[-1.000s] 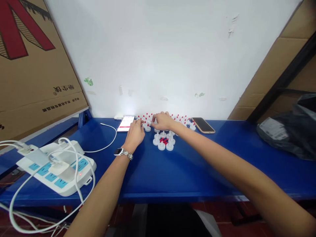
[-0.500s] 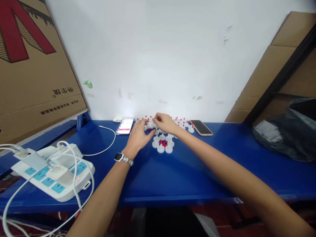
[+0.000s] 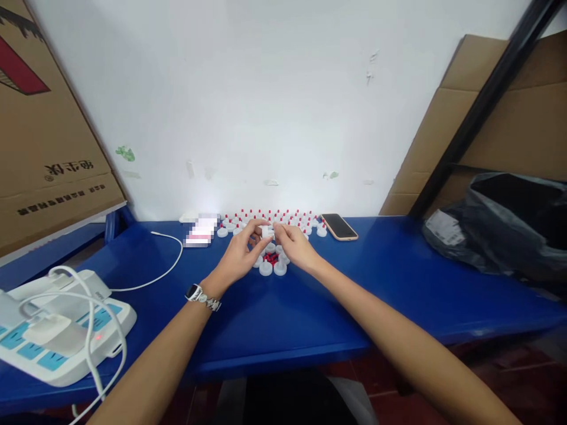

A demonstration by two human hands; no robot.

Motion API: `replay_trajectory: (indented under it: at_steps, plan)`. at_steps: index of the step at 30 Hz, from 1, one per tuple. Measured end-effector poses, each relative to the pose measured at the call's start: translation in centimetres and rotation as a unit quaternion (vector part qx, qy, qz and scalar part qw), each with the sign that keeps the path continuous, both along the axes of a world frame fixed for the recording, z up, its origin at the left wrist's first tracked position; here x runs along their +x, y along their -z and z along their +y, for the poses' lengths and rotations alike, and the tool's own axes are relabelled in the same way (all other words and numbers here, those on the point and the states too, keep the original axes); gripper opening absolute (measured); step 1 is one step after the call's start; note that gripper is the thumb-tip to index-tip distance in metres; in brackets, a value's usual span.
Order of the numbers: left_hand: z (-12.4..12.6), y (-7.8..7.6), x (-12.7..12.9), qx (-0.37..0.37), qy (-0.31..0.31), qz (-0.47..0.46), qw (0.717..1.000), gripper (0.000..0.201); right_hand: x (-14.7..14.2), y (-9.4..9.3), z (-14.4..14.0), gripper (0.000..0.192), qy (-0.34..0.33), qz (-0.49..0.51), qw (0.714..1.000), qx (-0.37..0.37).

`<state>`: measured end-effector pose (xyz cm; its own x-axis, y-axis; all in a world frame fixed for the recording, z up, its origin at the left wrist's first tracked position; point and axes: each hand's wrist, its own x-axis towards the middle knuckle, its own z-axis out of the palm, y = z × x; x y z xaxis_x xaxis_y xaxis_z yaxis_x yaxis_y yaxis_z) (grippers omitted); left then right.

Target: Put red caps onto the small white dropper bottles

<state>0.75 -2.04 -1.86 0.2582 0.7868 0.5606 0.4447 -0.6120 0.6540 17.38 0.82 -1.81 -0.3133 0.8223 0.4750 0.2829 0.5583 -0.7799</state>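
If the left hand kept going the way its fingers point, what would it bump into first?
The left hand points up and right, already touching a small white cap. Past it, probably the row of red-tipped caps, though depth is unclear.

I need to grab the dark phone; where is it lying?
In the head view the dark phone lies on the blue table by the wall, right of the white caps and both hands.

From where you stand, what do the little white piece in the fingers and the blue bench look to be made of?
The small white cap, pinched between left hand and right hand, looks like moulded plastic: uniform matt white, the same rounded shape as the other white caps. The blue bench looks like painted metal, probably: smooth, glossy, with soft reflections and a thin folded front edge.
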Motion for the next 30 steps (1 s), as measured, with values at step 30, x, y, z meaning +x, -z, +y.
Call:
replay_trajectory:
  at_steps: [30]
  plan:
    - [3.0,1.7,-5.9,-0.018,-0.155,0.169,0.973,0.032,-4.2,-1.6,5.5,0.008,-0.098,-0.209,0.972,0.049]
